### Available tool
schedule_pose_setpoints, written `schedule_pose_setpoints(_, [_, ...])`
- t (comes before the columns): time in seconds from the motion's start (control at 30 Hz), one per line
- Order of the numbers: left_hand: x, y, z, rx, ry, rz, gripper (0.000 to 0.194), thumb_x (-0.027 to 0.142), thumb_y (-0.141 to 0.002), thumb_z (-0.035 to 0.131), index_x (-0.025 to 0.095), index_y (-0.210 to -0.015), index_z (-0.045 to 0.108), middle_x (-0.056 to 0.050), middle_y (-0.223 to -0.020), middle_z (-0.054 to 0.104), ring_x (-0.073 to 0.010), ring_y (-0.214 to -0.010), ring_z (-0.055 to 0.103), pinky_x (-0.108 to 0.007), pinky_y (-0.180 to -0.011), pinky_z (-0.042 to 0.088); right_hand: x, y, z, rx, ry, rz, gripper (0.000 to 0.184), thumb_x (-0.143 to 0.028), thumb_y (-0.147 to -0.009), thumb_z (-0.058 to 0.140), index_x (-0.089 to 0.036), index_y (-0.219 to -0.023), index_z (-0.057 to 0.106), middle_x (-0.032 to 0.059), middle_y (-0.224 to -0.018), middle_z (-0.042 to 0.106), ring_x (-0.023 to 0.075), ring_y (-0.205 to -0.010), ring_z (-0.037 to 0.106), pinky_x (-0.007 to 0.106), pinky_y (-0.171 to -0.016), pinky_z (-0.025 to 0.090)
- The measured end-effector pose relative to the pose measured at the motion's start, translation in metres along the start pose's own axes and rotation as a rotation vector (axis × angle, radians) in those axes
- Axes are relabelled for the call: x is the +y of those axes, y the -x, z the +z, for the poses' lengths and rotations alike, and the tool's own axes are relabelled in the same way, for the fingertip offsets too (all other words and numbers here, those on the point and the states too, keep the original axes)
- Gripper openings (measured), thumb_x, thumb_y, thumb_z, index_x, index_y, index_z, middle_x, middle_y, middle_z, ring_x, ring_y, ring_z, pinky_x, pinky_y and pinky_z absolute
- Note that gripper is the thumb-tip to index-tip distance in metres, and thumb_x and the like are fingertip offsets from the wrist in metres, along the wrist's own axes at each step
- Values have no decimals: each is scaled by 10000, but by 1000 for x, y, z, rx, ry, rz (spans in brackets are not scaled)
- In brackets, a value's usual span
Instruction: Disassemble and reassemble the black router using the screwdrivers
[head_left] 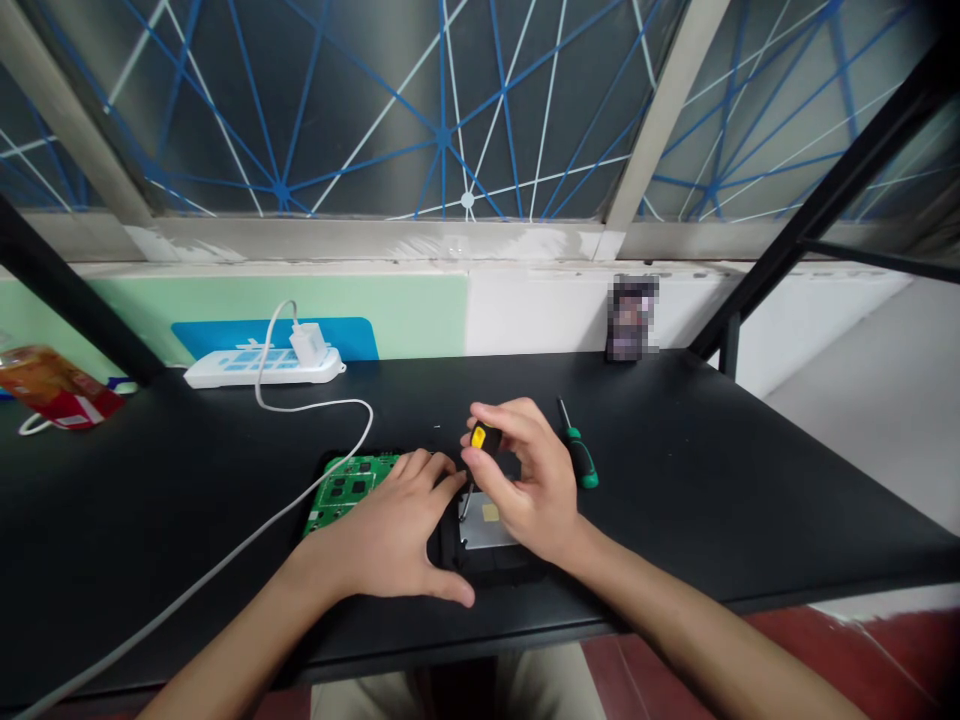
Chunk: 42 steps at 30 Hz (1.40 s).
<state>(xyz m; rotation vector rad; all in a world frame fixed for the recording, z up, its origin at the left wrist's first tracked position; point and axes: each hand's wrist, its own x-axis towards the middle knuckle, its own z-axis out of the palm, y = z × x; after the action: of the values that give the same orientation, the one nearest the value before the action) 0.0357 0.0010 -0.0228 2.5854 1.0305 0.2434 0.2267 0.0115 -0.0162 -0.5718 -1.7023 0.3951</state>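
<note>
In my right hand (529,480) is a screwdriver (486,437) with a black and yellow handle, pinched near its top. Its thin shaft points down at the left edge of a silver metal plate (484,530), which sits in a black housing (448,545). My left hand (397,525) lies across the device with fingers spread, steadying its middle. A green circuit board (349,490) shows beyond the left fingers, partly covered by them. The screwdriver's tip is too small to make out clearly, and my right hand hides part of the plate.
A second screwdriver (580,450), green and black, lies right of my right hand. A white cable (315,487) runs from a charger on a power strip (262,367) past the circuit board. A red and orange package (60,390) is at far left; a blurred upright object (631,320) leans at the back.
</note>
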Motion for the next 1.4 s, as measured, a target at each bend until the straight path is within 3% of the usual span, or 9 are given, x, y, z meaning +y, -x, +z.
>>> schedule_pose_setpoints(0.2, [0, 0, -2, 5, -1, 8, 922, 808, -729, 667, 216, -1410, 478, -157, -1338, 485, -400, -1217, 444, -573, -1052, 376, 4, 6, 0, -69, -206, 99, 381, -182, -1011, 424, -302, -1365, 494, 87, -1251, 657, 185, -1015, 704, 389, -804, 623])
schedule_pose_setpoints(0.27, [0, 0, -1, 9, 1, 7, 920, 796, -726, 680, 214, -1410, 481, -154, -1331, 492, -398, -1199, 458, -568, -1043, 387, 6, 6, 0, -63, -193, 64, 344, -201, -992, 492, -305, -1318, 523, 85, -1259, 626, 180, -988, 702, 399, -813, 627])
schedule_pose_setpoints(0.43, [-1, 0, 0, 4, 4, -5, 957, 788, -722, 688, 211, -1448, 452, -157, -1336, 499, -408, -1193, 467, -587, -1049, 376, 6, 3, 1, -2, -50, -11, 432, -172, -851, 727, -332, -1232, 601, 32, -1034, 577, 159, -851, 656, 339, -698, 626])
schedule_pose_setpoints(0.6, [-2, 0, 1, 24, 21, 26, 974, 809, -724, 670, 238, -1474, 426, -155, -1352, 486, -420, -1235, 433, -597, -1054, 364, 3, 4, 1, -59, -101, 50, 439, -158, -980, 500, -328, -1384, 523, 65, -1185, 666, 157, -904, 703, 331, -705, 629])
schedule_pose_setpoints(0.73, [-2, 0, 1, 19, 23, 16, 990, 807, -713, 682, 243, -1480, 410, -152, -1380, 472, -405, -1226, 439, -585, -1060, 366, 4, 6, 0, -91, -180, 107, 403, -216, -1027, 392, -314, -1408, 481, 92, -1349, 628, 173, -980, 723, 362, -746, 655])
schedule_pose_setpoints(0.93, [0, 1, 1, 0, -2, -11, 972, 774, -711, 708, 218, -1458, 433, -151, -1345, 495, -395, -1194, 464, -570, -1053, 378, 8, 4, 1, -46, -137, 8, 432, -171, -874, 707, -325, -1258, 581, 59, -1239, 602, 157, -909, 696, 376, -782, 652])
schedule_pose_setpoints(1.1, [0, 1, 1, -6, -11, -20, 952, 792, -722, 678, 217, -1444, 444, -152, -1328, 509, -413, -1209, 465, -592, -1053, 365, 6, 1, 0, 20, 28, -27, 442, -153, -820, 767, -337, -1200, 637, 29, -1043, 556, 146, -834, 645, 328, -685, 624])
schedule_pose_setpoints(1.27, [-2, -1, 1, 23, 14, 27, 955, 805, -736, 655, 244, -1474, 430, -153, -1375, 478, -414, -1208, 452, -582, -1035, 375, 4, 3, 2, -19, -21, 18, 445, -149, -924, 608, -322, -1329, 548, 60, -1127, 674, 170, -897, 694, 329, -682, 616])
schedule_pose_setpoints(1.4, [-3, 0, 1, 37, 23, 34, 952, 816, -731, 653, 257, -1469, 432, -144, -1364, 476, -402, -1185, 451, -576, -1026, 381, 4, 7, 2, -60, -121, 92, 398, -183, -987, 481, -303, -1366, 475, 93, -1270, 668, 185, -970, 719, 377, -756, 632])
